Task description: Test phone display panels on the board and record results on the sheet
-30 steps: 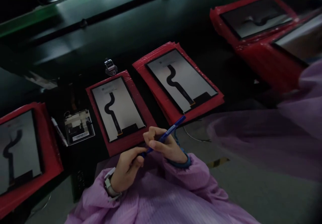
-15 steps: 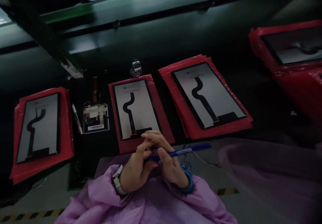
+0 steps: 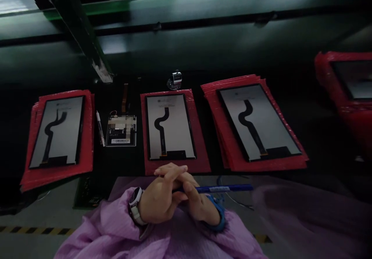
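My left hand (image 3: 157, 199), with a white watch (image 3: 136, 202) on its wrist, is clasped against my right hand (image 3: 197, 204) in front of my body. Their fingers cross over one another. A blue pen (image 3: 223, 189) lies nearly level under my right thumb, its left end hidden between the hands. My right wrist wears a blue band (image 3: 220, 216). Just beyond my fingers lies a display panel (image 3: 177, 131) with a curved black ribbon cable, resting on a red plastic sheet (image 3: 202, 160). Neither hand visibly grips that panel.
Similar panels lie on red sheets at left (image 3: 69, 135) and right (image 3: 267, 123). Between left and centre sit a white pen (image 3: 100, 129) and a taped circuit assembly (image 3: 121, 132). A shiny metal counter (image 3: 176, 77) stands behind. More red wrapping (image 3: 345, 90) is at far right.
The view has shifted and levelled, so the panels sit further right. My hands stay clasped with the blue pen, which now looks closer to level.
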`<move>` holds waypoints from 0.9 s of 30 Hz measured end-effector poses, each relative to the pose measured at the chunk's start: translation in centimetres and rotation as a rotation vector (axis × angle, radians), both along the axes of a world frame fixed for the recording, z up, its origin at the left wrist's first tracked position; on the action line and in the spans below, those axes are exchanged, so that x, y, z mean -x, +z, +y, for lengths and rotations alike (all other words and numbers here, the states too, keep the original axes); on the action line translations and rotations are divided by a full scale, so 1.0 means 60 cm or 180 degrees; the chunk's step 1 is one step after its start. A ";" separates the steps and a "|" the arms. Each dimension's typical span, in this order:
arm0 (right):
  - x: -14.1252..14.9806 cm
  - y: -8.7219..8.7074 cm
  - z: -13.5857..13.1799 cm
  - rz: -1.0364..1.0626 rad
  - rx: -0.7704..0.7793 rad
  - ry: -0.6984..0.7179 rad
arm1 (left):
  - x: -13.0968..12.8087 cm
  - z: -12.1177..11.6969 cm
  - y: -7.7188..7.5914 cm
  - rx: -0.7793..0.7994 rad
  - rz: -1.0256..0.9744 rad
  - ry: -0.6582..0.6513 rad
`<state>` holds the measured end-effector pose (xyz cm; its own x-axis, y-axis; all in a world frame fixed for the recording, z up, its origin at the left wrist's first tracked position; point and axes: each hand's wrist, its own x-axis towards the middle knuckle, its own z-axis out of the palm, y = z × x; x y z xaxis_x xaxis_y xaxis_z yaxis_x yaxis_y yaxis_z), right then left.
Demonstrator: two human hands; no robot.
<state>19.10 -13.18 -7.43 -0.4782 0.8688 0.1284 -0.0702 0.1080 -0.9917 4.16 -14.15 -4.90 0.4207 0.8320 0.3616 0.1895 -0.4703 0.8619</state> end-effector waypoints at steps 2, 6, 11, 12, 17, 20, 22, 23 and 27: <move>0.004 0.004 0.009 0.0119 -0.0046 -0.0090 | 0.001 0.001 -0.005 0.0094 -0.0035 -0.0003; 0.008 0.012 0.020 0.0540 -0.0039 -0.0736 | 0.001 0.001 -0.013 0.0421 0.0138 0.0011; 0.002 0.018 0.018 0.0206 0.0376 -0.0458 | 0.010 0.005 -0.011 0.0313 0.0389 0.0237; 0.002 0.022 0.019 0.0172 0.0358 -0.0328 | 0.011 0.005 -0.011 0.0275 0.0329 0.0207; 0.012 0.048 0.035 0.0212 0.0044 0.0044 | 0.006 -0.003 -0.022 0.0335 -0.0121 0.0157; 0.012 0.058 0.059 0.0215 -0.0036 -0.0291 | 0.006 -0.002 -0.027 0.0482 -0.0110 0.0602; 0.002 0.059 0.087 0.0100 0.0034 -0.0862 | 0.013 0.004 -0.029 0.0495 0.0040 0.0988; -0.006 0.058 0.105 -0.0106 0.0100 -0.1181 | 0.018 0.007 -0.030 0.0479 0.0141 0.1158; -0.044 0.055 0.176 -0.2262 0.0156 -0.2127 | 0.038 0.019 -0.030 0.0262 0.0468 0.1486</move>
<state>21.77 -2.60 -4.11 0.1627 0.9857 -0.0430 0.6065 -0.1343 -0.7837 1.88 -12.98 -6.68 0.0380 0.9671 0.2514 0.4860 -0.2377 0.8410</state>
